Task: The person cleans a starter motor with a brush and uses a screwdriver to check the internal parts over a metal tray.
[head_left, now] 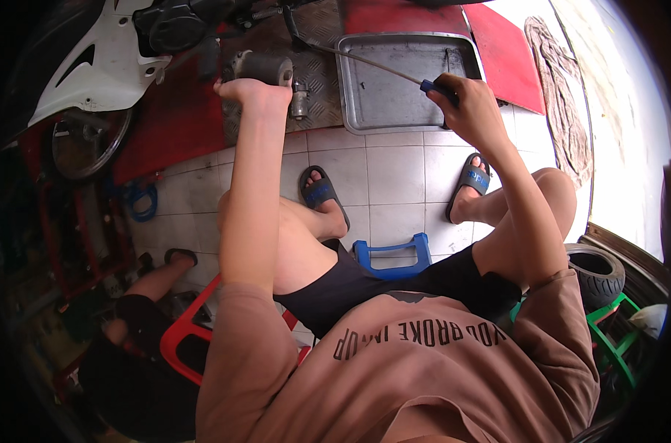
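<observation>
My right hand (pixel 461 100) is closed around the blue and black handle of a long screwdriver (pixel 383 67). Its thin shaft slants up and left across a metal tray, and the far end meets the dark underside of a motorcycle (pixel 180 28). My left hand (pixel 255 90) is turned palm up against a dark cylindrical metal part (pixel 265 68), thumb out to the left. That part hides the other fingers, so their grip does not show. Just right of this hand is a small silvery metal fitting (pixel 299 101).
The grey rectangular tray (pixel 354 127) lies on a red and chequered-metal platform (pixel 176 140). A crumpled cloth (pixel 560 96) lies at right. Near my legs stands a blue stool (pixel 394 255); a tyre (pixel 595 277) and green stool (pixel 612 332) are lower right. Another person (pixel 139 325) sits lower left.
</observation>
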{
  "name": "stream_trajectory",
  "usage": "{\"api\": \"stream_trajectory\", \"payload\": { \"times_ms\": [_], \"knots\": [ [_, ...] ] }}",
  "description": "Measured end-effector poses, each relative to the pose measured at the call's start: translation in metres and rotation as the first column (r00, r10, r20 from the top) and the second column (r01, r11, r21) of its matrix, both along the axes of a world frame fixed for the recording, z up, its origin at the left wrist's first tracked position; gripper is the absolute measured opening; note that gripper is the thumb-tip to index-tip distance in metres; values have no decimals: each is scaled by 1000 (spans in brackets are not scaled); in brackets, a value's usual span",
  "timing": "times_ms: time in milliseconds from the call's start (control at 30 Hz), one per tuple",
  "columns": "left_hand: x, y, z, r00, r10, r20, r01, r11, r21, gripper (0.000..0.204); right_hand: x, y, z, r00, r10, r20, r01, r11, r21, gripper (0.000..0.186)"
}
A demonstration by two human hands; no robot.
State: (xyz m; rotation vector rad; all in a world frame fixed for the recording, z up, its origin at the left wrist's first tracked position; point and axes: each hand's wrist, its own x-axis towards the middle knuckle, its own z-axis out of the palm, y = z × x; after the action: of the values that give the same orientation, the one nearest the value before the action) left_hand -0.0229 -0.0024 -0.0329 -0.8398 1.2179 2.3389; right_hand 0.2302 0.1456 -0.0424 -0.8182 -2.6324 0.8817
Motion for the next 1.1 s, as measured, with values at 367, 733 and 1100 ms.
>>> {"api": "stream_trajectory", "payload": {
  "times_ms": [367,733,1100],
  "knots": [
    [-1,-2,-10,988,-127,83,121,990,69,53,-15,23,-81,937,-125,327,57,976,210,24],
    [1,-4,-4,985,-167,40,165,985,60,51,-22,21,-83,934,-96,345,21,977,214,24],
    [5,-3,-2,984,-175,41,173,984,48,51,-19,22,-76,930,-109,350,29,974,226,24]
  ]
}}
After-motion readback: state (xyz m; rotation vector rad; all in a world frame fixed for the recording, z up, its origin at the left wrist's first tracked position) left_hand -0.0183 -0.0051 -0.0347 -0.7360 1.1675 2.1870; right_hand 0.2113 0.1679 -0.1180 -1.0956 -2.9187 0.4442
